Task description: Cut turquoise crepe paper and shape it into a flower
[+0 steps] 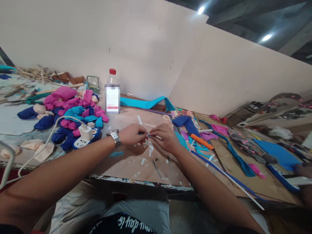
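Observation:
Both hands meet above the middle of the worktable (126, 169). My left hand (134, 134), with a metal watch (116, 138) on its wrist, is closed in a pinch. My right hand (165, 138) pinches from the other side, its fingertips close to those of the left. Between them shows a tiny blue piece, mostly hidden by the fingers. Small white scraps (151, 150) lie on the table beneath the hands. A teal fabric piece (180, 140) is partly behind my right hand.
Pink, blue and teal fabric bundles (73, 107) are piled left, beside a power strip (89, 139) and white cable. A red-capped bottle (112, 77) stands behind. Orange-handled cutter (201, 141), fabric strips and cardboard (225, 159) lie right. Another person's hand (304, 174) shows at far right.

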Action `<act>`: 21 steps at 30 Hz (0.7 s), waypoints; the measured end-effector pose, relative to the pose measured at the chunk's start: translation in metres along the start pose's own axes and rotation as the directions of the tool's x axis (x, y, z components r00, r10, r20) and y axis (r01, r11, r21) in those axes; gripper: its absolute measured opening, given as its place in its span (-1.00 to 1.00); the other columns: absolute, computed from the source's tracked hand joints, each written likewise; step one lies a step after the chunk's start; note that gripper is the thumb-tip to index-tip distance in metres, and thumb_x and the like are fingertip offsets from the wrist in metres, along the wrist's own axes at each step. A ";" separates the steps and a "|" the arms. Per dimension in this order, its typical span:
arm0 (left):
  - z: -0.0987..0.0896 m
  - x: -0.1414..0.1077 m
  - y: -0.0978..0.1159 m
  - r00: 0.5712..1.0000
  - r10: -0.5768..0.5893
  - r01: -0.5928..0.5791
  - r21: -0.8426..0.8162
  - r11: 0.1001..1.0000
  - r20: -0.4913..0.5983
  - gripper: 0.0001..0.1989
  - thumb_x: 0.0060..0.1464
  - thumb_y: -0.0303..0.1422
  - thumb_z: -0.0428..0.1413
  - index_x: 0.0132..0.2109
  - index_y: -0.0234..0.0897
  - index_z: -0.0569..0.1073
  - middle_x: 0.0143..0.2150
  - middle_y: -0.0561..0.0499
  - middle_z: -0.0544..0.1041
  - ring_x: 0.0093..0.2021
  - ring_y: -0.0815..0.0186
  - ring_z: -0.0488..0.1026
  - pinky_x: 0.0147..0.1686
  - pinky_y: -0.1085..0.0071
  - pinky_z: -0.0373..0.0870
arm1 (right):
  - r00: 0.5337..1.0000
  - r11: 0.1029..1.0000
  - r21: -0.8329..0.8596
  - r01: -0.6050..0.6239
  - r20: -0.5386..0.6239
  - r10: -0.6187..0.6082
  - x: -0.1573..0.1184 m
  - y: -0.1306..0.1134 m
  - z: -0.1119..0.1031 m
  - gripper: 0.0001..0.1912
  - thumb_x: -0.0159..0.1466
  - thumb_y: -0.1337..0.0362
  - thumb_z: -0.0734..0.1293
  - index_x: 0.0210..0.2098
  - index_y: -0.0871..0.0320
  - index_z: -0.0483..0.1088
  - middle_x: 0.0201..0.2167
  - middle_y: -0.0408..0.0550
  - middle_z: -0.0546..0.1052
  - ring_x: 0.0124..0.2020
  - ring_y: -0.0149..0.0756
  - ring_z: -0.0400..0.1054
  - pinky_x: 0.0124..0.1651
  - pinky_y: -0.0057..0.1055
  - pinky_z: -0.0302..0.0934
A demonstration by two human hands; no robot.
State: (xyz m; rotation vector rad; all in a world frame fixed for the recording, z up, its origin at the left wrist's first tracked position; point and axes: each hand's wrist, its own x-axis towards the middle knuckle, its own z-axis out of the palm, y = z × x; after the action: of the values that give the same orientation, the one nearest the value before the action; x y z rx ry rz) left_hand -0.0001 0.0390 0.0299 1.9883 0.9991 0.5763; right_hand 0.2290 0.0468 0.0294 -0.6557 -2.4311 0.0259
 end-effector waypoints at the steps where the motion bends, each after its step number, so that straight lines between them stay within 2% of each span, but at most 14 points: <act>1: 0.000 -0.001 0.001 0.998 0.043 -0.039 0.106 0.994 -0.038 -0.73 0.23 -0.27 0.08 -0.29 -0.30 0.61 -0.40 -0.01 0.64 -0.41 0.33 0.52 -0.36 0.45 0.31 | 1.000 1.000 0.003 0.001 -0.006 -0.001 0.000 0.000 0.001 -0.95 0.35 0.24 0.42 -0.22 0.05 0.56 -0.19 -0.04 0.67 -0.13 -0.17 0.49 0.02 -0.11 0.24; 4: 0.002 -0.001 0.001 0.978 0.183 -0.130 0.386 0.913 -0.103 -0.75 0.25 -0.31 0.08 -0.23 -0.26 0.64 -0.34 -0.04 0.66 -0.36 0.30 0.51 -0.36 0.41 0.20 | 0.999 1.000 0.016 -0.020 -0.027 0.021 -0.001 0.001 0.002 -0.96 0.33 0.26 0.44 -0.22 0.06 0.56 -0.20 -0.04 0.67 -0.13 -0.16 0.48 0.01 -0.12 0.27; 7: 0.003 0.000 -0.002 0.961 0.258 -0.173 0.516 0.839 -0.097 -0.74 0.29 -0.32 0.05 -0.23 -0.25 0.63 -0.31 -0.06 0.66 -0.33 0.26 0.51 -0.35 0.37 0.14 | 0.998 0.998 0.036 -0.051 -0.039 0.052 -0.001 0.001 0.002 -0.96 0.33 0.26 0.44 -0.21 0.06 0.55 -0.20 -0.03 0.66 -0.13 -0.15 0.47 0.01 -0.10 0.29; 14: 0.004 0.001 -0.006 0.948 0.305 -0.212 0.540 0.815 -0.089 -0.72 0.33 -0.27 0.02 -0.24 -0.24 0.59 -0.33 -0.03 0.63 -0.33 0.27 0.49 -0.34 0.36 0.13 | 0.998 0.998 0.039 -0.049 -0.024 0.050 0.000 -0.002 0.001 -0.96 0.36 0.30 0.38 -0.20 0.08 0.51 -0.19 0.00 0.64 -0.12 -0.12 0.45 0.00 -0.08 0.29; 21: 0.006 0.000 -0.005 0.922 0.374 -0.247 0.588 0.770 -0.102 -0.69 0.37 -0.28 -0.04 -0.25 -0.26 0.53 -0.32 -0.03 0.60 -0.31 0.27 0.50 -0.34 0.35 0.16 | 0.992 0.995 0.048 -0.089 -0.086 0.093 0.002 -0.006 0.001 -0.95 0.38 0.26 0.37 -0.21 0.10 0.47 -0.21 0.03 0.60 -0.12 -0.13 0.44 -0.02 -0.12 0.29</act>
State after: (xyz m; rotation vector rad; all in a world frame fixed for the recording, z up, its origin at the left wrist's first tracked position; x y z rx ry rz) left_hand 0.0019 0.0381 0.0229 2.7109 1.0568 0.7497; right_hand 0.2243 0.0423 0.0304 -0.7324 -2.3085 0.0865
